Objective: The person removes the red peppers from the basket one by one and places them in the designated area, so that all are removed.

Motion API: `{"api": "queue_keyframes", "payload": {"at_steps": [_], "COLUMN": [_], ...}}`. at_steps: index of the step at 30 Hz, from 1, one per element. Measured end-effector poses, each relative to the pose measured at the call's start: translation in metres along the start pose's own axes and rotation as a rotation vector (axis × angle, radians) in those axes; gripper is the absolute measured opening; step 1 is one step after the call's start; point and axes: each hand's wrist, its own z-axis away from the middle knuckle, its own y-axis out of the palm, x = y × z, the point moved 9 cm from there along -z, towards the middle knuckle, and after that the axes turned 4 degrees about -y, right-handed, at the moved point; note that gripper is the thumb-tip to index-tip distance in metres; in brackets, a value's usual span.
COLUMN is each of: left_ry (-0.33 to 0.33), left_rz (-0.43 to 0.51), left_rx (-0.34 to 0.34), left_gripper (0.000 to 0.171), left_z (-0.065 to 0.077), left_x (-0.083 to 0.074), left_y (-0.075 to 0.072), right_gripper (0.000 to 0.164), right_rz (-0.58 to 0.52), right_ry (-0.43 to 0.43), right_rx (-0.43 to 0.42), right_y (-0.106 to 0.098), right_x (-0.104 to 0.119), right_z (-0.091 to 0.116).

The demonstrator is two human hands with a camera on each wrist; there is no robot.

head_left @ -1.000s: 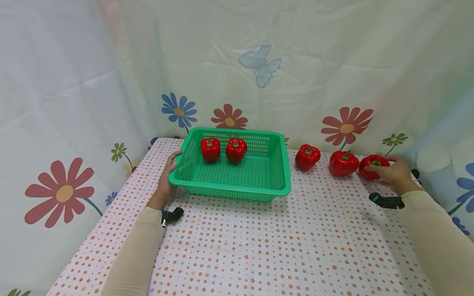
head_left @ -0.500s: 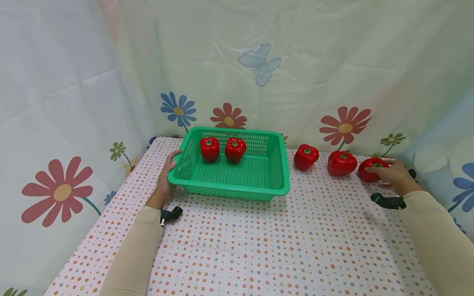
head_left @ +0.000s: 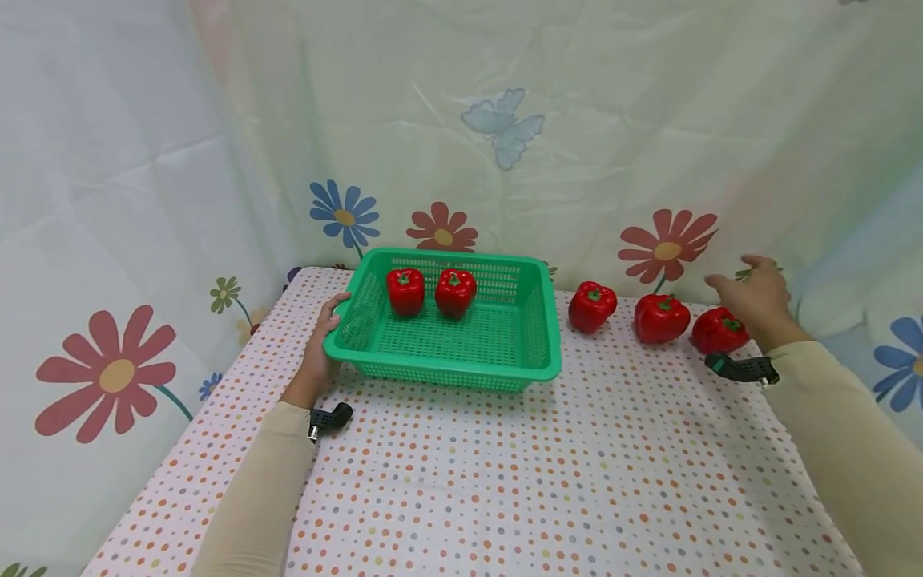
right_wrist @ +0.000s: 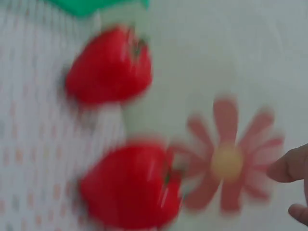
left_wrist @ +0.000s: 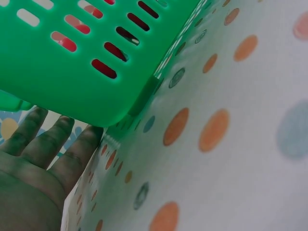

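My left hand (head_left: 317, 357) rests along the left side of a green plastic basket (head_left: 440, 371), fingertips at its rim. In the left wrist view its fingers (left_wrist: 72, 156) reach out straight against the end of the basket. Two red bell peppers (head_left: 405, 293) (head_left: 455, 295) stand inside, near the back wall. My right hand (head_left: 759, 298) is raised at the far right with nothing in it, thumb and fingers spread apart. Just left of and below it, a red bell pepper (head_left: 719, 330) sits on the table. Two more bell peppers (head_left: 661, 319) (head_left: 592, 308) form a row toward the basket.
White cloth with coloured dots covers the table (head_left: 447, 473). A curtain (head_left: 613, 120) printed with flowers and a butterfly hangs close behind the basket and peppers, and along both sides. Each wrist carries a small black camera (head_left: 741, 368).
My right hand has let go of the rightmost bell pepper and risen up and away from it. That pepper stays on the table. The left hand keeps its place at the basket.
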Motion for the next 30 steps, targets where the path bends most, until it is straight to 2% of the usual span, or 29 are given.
{"api": "queue_keyframes", "payload": {"at_steps": [2, 6, 9, 13, 17, 21, 25, 30], "left_ry": [-0.004, -0.013, -0.01, 0.002, 0.022, 0.038, 0.029, 0.021], "left_rz": [0.003, -0.001, 0.0, 0.009, 0.017, 0.029, 0.037, 0.023], "left_rx": [-0.007, -0.009, -0.008, -0.011, -0.003, 0.006, 0.01, 0.012], "left_gripper": [0.05, 0.05, 0.05, 0.05, 0.05, 0.05, 0.049, 0.05], "left_z": [0.001, 0.002, 0.002, 0.001, 0.002, 0.001, 0.001, -0.001], "left_x": [0.0, 0.002, 0.003, 0.003, 0.002, 0.001, 0.001, 0.0], "left_y": [-0.003, -0.007, -0.008, -0.008, -0.006, -0.005, -0.003, -0.002], "right_gripper": [0.085, 0.088, 0.084, 0.081, 0.081, 0.078, 0.076, 0.074], "right_rz": [-0.051, -0.136, -0.168, -0.237, -0.386, -0.527, -0.58, -0.611], "right_ry": [-0.093, -0.259, -0.318, -0.372, -0.398, -0.387, -0.356, -0.327], "right_rx": [-0.014, 0.077, 0.177, 0.301, 0.405, 0.486, 0.524, 0.567], "right_y": [0.007, 0.037, 0.068, 0.111, 0.151, 0.188, 0.218, 0.253], "right_x": [0.035, 0.1, 0.14, 0.179, 0.209, 0.231, 0.243, 0.246], "right_z": [0.005, 0.022, 0.038, 0.055, 0.064, 0.069, 0.071, 0.067]}}
